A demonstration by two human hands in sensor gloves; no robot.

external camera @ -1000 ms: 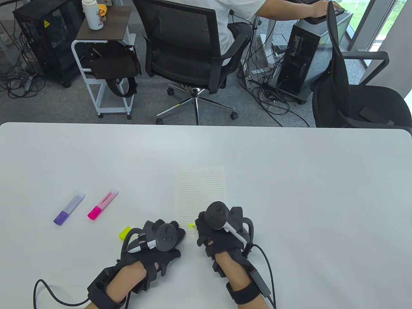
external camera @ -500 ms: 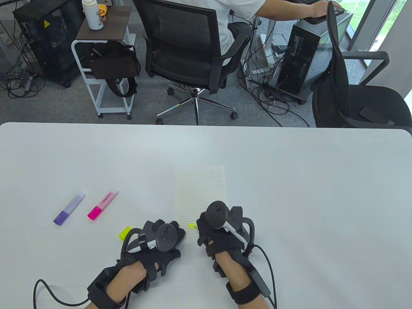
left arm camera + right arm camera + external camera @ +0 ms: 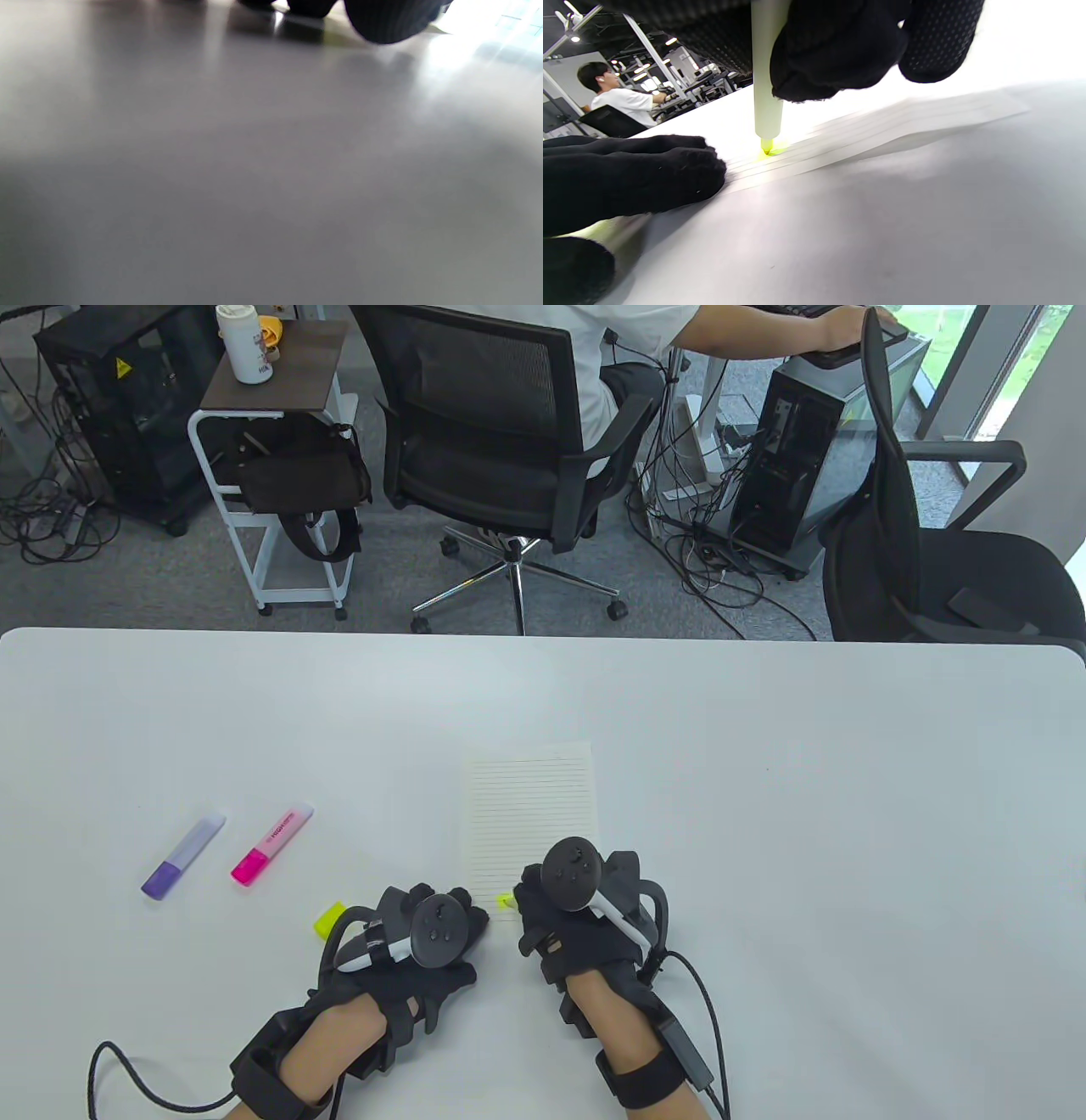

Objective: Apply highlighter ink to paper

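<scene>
Nothing much moved since earlier; lined cream paper sheet shifted slightly. Right hand grips pale yellow highlighter pen, tip touching the paper's near-left corner, small yellow mark there. Left hand rests fingers on the paper's edge, holding nothing, on white table.

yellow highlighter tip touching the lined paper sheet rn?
Touching. Right wrist view: the yellow highlighter tip sits on the lined paper sheet, with a yellow ink spot under it and no gap.

Black gloved hands, round black trackers, cables.
</scene>
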